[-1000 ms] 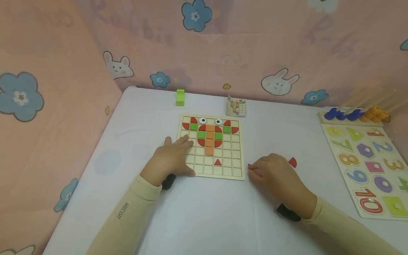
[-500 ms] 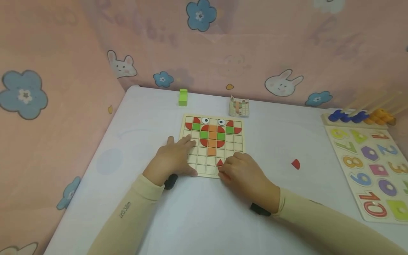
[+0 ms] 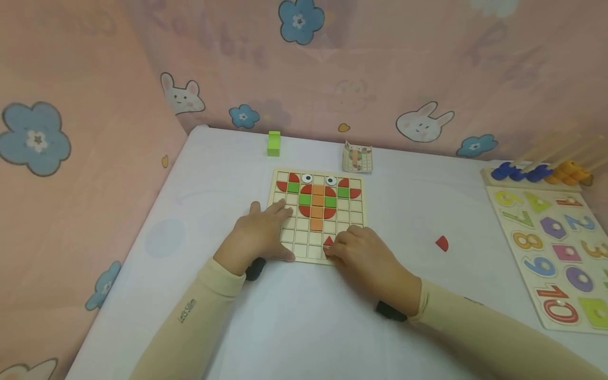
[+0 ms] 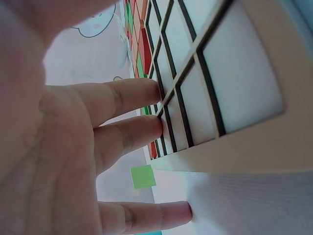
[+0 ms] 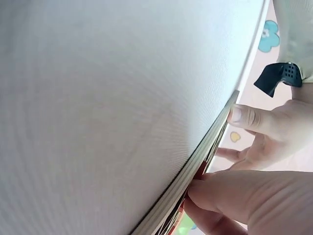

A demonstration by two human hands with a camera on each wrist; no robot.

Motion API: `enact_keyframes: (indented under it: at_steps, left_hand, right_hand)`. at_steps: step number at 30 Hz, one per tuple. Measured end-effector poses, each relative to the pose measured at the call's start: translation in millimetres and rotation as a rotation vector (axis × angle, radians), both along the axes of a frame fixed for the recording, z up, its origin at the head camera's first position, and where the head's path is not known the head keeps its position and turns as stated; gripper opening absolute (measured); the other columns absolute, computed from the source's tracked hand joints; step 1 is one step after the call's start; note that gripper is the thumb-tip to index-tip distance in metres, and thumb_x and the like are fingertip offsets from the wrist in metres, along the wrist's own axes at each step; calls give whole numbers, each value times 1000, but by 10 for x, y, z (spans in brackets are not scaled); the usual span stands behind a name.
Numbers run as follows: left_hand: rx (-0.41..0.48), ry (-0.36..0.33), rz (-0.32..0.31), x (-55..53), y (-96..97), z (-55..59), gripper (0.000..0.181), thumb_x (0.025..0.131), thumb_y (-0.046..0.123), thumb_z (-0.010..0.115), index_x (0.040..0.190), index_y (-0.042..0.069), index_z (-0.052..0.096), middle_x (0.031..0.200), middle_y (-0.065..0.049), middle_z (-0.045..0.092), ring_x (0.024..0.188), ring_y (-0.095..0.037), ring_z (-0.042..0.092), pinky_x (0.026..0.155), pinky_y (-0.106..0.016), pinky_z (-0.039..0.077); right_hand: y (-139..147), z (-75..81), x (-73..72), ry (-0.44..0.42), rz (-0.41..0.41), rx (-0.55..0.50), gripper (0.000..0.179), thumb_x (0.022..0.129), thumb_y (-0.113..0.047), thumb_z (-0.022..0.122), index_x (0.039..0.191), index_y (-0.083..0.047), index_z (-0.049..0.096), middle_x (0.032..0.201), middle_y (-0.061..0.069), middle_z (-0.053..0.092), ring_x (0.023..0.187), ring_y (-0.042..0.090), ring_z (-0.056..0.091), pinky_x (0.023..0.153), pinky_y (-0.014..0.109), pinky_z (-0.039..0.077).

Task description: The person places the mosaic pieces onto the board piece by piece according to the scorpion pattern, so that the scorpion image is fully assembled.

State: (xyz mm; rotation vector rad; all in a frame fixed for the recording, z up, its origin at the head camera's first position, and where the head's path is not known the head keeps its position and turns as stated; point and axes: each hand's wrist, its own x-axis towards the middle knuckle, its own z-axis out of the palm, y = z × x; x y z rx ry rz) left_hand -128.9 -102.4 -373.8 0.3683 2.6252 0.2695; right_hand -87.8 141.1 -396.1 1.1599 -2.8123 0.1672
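A wooden grid board (image 3: 287, 250) lies on the white table, with red, green and orange pieces and two eye pieces (image 3: 307, 178) set in its cells. My left hand (image 3: 256, 232) rests on its left side, fingers spread; the left wrist view shows two fingertips (image 4: 151, 126) touching the grid and another finger on the table. Over the lower right cells, my right hand (image 3: 363, 258) pinches a small red piece (image 5: 201, 169) against the board, just below a red triangle (image 3: 329, 241). My fingers mostly cover that piece, so its shape cannot be made out.
A red quarter-circle piece (image 3: 442, 243) lies on the table to the right. Behind the board stand a folded pattern card (image 3: 358, 159) and a green block (image 3: 274, 144). A number puzzle board (image 3: 527, 253) with pegs and colored rings fills the right side.
My right hand has moved left from beside the board onto its lower right cells, carrying the small red piece. The quarter-circle has stayed on the table. My left hand has kept its place.
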Motion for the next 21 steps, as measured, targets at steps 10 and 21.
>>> enact_keyframes:
  at_steps: [10,21]
  left_hand:
    - [1,-2,-4,-5,14,4,105,75,50,95,163,20,45,174,-1,28,122,-35,40,80,-42,51]
    - [-1,-12,4,0,3,10,105,75,50,95,163,21,44,174,-1,27,121,-35,40,80,-42,49]
  right_hand:
    - [-19,4,-26,-35,-49,7,20,83,-16,93,100,-15,84,89,-2,75,80,19,58,70,32,49]
    - [480,139,-24,-127,-267,-70,22,93,-18,81,112,-8,80,107,6,77,99,27,65,86,44,53]
